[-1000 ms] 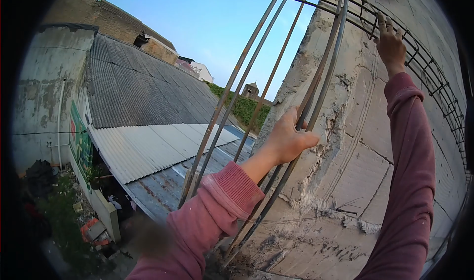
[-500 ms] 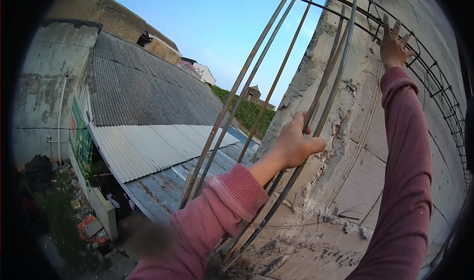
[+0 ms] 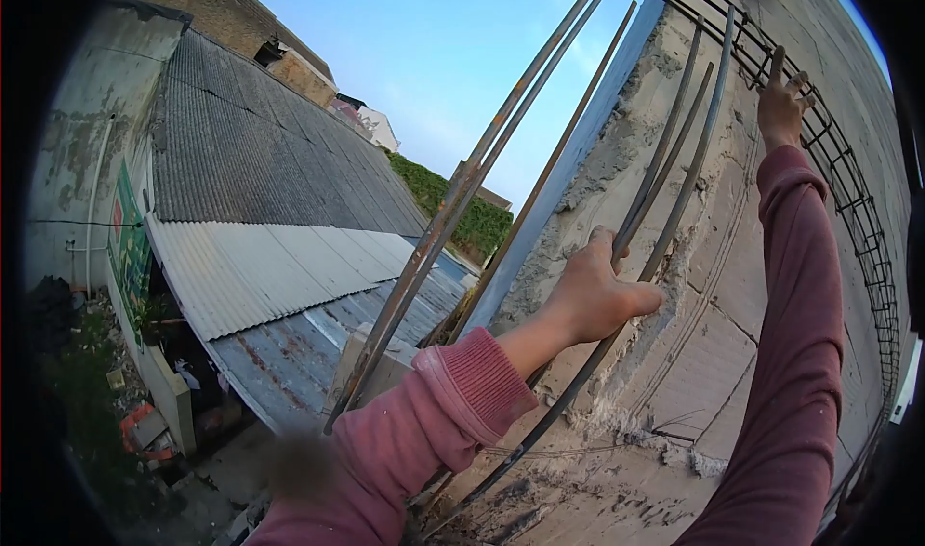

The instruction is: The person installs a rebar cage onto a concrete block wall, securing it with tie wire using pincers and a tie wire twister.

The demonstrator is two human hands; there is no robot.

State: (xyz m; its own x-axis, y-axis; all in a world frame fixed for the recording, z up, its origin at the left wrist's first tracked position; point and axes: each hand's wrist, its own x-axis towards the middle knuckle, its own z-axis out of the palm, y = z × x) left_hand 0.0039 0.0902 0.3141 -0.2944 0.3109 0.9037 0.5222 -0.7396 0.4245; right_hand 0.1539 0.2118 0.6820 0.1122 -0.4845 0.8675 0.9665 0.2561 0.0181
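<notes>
My left hand (image 3: 605, 293) is closed round upright steel rebars (image 3: 679, 194) beside the block wall, its thumb sticking out across them. My right hand (image 3: 782, 110), raised higher at the right, grips the edge of a long rebar cage (image 3: 848, 175). One finger points up past the cage's bars, and the other fingers are partly hidden. This cage runs along the wall face and curves down the right side in the wide lens. More upright rebars (image 3: 462, 194) rise left of my left hand, their lower ends partly behind my sleeve.
The grey block wall (image 3: 718, 353) with rough mortar fills the right side. Below at left lie a corrugated roof (image 3: 279, 141), white sheets (image 3: 279, 266) and rusty metal sheets (image 3: 289, 372). Rubble (image 3: 145, 426) lies on the ground far down, past a drop.
The view has turned slightly, so the roofs sit farther left. Both hands and the bars appear farther right, my right hand also lower. The left upright bars look closer together.
</notes>
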